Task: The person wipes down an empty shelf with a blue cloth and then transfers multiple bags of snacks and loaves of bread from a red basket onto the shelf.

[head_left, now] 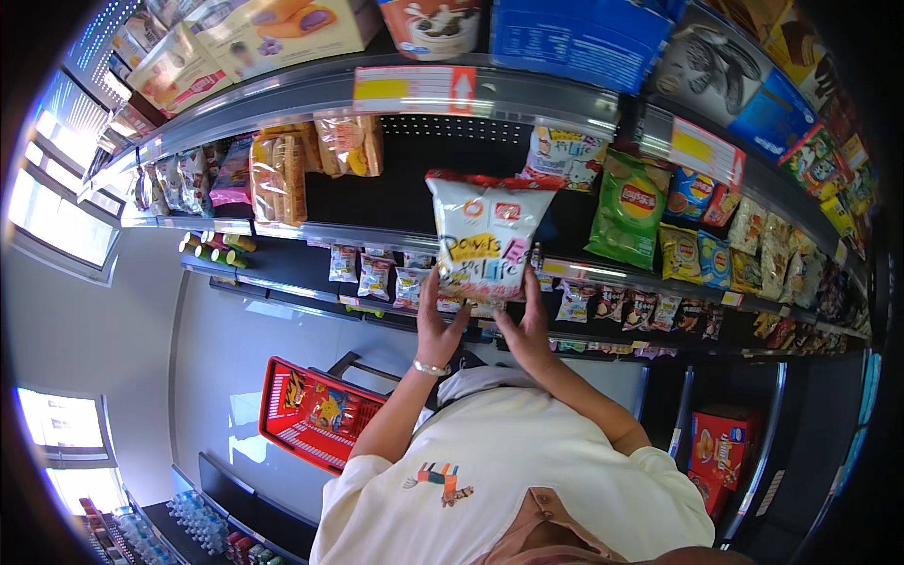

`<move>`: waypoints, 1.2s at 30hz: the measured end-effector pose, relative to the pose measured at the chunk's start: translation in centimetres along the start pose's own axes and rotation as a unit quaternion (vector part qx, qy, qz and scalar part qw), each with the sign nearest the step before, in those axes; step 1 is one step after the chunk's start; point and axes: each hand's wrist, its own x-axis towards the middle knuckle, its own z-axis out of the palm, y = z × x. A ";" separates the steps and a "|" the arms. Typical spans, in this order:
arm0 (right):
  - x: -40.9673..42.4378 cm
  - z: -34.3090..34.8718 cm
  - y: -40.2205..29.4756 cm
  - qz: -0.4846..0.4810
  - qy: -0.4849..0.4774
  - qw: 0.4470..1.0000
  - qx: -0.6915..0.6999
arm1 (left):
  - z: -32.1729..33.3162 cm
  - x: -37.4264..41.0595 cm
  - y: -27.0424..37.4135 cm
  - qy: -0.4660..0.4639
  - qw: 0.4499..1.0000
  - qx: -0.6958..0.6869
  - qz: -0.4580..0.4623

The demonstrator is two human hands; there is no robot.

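Note:
A white snack bag with a red top edge point(494, 226) is held upright in front of the shelf between both hands. My left hand point(439, 325) grips its lower left side, and a light bracelet circles that wrist. On the lower right side, my right hand point(526, 321) holds the same bag. Behind it, the shelf carries a similar white bag point(565, 159), a green Lay's chip bag point(631, 208) and packs of bread point(277, 176). Below, smaller white snack bags point(374, 275) hang or stand along a lower shelf.
A red shopping basket point(332, 455) with packaged snacks inside is at the lower left, beside my body. Overhead, a shelf edge with price tags point(414, 90) holds boxes and a cup. A red carton point(719, 448) sits low at the right, and bottled drinks point(198, 521) stand at the bottom left.

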 end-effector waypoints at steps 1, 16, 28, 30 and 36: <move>1.1 0.3 -0.8 -0.013 0.010 1.000 -0.002 | -0.1 1.2 0.1 -0.007 1.000 -0.008 0.018; 18.1 9.0 2.6 -0.113 0.047 0.992 -0.011 | -5.2 21.6 -3.9 -0.003 0.987 0.050 0.154; 22.2 10.5 6.1 -0.073 0.065 0.992 -0.086 | -4.5 25.3 -11.8 -0.010 0.983 0.126 0.134; 21.9 10.4 6.1 -0.048 0.059 0.995 -0.061 | -4.5 25.0 -11.4 -0.024 0.990 0.083 0.114; 21.4 10.4 8.9 -0.057 0.069 0.988 -0.128 | -4.5 25.2 -11.0 -0.020 0.986 0.090 0.142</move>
